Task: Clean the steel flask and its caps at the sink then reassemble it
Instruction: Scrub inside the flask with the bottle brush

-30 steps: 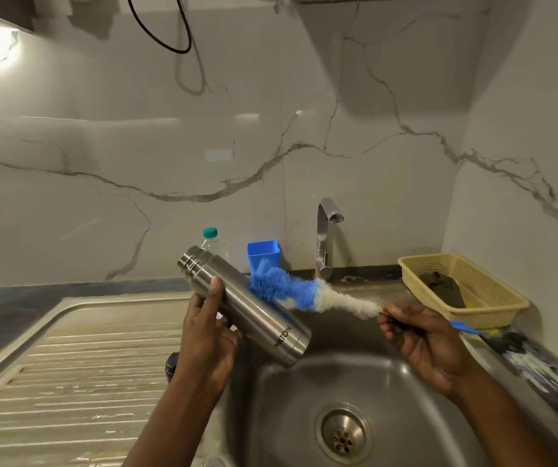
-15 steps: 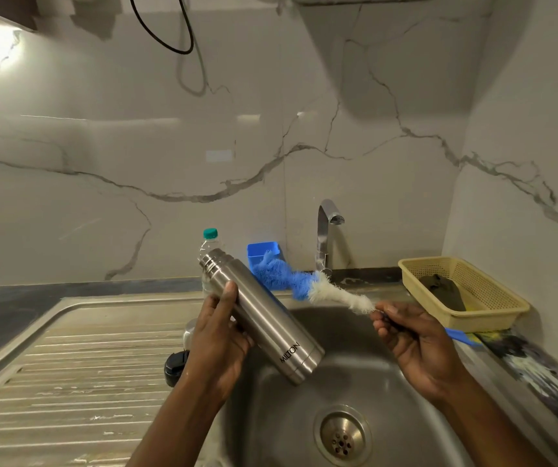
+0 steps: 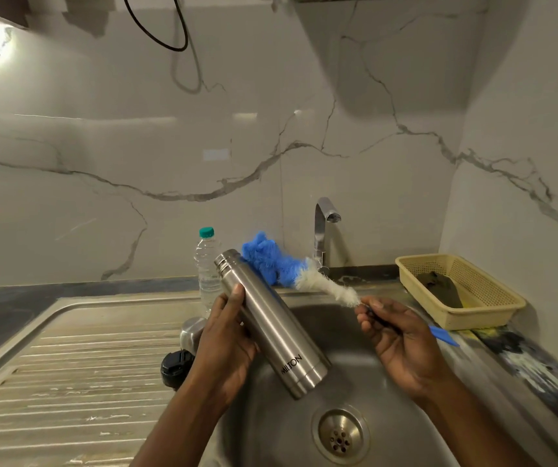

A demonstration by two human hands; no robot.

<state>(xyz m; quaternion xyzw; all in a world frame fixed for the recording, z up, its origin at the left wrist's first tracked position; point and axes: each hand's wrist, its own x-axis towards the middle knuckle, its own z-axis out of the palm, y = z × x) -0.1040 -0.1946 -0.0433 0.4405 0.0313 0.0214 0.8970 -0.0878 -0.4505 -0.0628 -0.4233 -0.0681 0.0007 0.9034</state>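
Sink [image 3: 341, 332]: left hand [image 3: 227, 342] grips MILTON flask [image 3: 270, 321], seemingly uncapped; right hand [image 3: 402, 342] holds brush [image 3: 281, 266].

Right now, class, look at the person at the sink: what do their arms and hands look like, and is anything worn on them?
Both hands are bare. The left hand and the right hand show no gloves or rings. The left forearm and the right forearm are bare too, with no sleeve, watch or bracelet in view down to the picture's lower edge.
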